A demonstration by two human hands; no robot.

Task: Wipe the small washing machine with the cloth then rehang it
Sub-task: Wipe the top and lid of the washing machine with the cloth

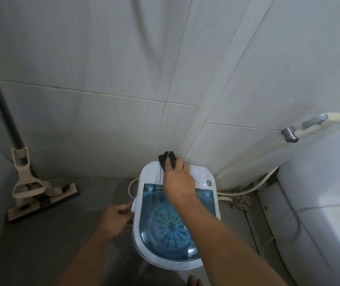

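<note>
A small white washing machine [150, 172] with a see-through blue lid [171, 226] stands on the grey floor in the tiled corner. My right hand [178, 182] reaches over the lid and presses a dark cloth [167, 159] onto the machine's back top edge, near the wall. My left hand [114, 219] grips the machine's left rim. A round knob [209, 182] sits on the speckled panel at the back right.
A flat mop [41, 195] with a grey handle leans against the wall at the left. A bidet sprayer [313, 125] and its white hose [253, 187] hang on the right wall. A white toilet [321, 213] fills the right side.
</note>
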